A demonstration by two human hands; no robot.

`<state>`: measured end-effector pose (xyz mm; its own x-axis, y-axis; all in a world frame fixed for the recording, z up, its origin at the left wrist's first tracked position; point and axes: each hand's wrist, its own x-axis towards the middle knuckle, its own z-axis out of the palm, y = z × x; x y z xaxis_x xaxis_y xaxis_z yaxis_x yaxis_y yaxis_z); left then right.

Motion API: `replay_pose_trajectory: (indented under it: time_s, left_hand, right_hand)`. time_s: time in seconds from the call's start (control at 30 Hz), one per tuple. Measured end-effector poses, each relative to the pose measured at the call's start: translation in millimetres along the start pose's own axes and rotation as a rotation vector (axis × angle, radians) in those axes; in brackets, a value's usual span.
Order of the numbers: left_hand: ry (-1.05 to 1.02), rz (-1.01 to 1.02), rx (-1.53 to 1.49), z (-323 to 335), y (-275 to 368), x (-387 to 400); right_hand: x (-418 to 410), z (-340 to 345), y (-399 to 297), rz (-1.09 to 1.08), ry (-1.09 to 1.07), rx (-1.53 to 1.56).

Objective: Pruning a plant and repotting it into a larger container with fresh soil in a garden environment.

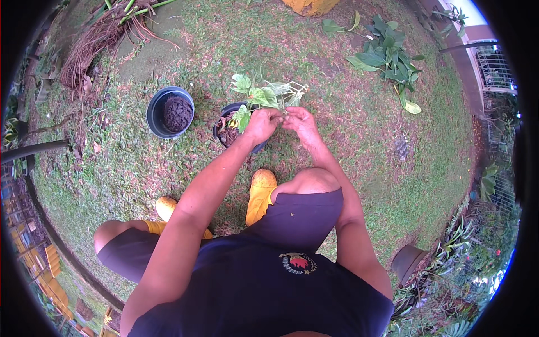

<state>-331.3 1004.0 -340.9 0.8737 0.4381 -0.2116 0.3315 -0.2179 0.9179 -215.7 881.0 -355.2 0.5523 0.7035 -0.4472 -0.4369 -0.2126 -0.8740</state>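
Observation:
My left hand (264, 123) and my right hand (301, 123) meet over the right rim of a dark plastic pot (218, 134). Their fingertips are pinched together on a thin stem of a leafy plant (263, 97); the exact grip is too small to make out. Pale green, mottled leaves spread beyond my fingers, and a few hang over the pot. Inside the pot lie brown soil and some reddish and yellow leaf bits. My left hand and forearm hide part of it. To the left stands a second dark pot (152, 113) with dark soil (178, 113) in it.
A bundle of uprooted roots (99, 48) with green stems lies at upper left. Cut dark-green leaves (389, 54) are heaped at upper right. A yellow object (311, 6) stands at the top edge. My yellow boots (259, 196) rest on the grass; a brown pot (407, 263) lies at lower right.

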Motion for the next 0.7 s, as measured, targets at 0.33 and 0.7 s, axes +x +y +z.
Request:
replay_pose_trajectory:
  time_s: [0.33,0.7]
  left_hand:
    - [0.092,0.056,-0.016,-4.1,-6.8,-2.2]
    - [0.088,0.119,0.422,1.2,-12.1,-11.4]
  right_hand:
    - [-2.2,2.2,-2.8,0.17,-0.071,0.351]
    - [8.8,2.4,-3.3,0.356,-0.056,-0.011]
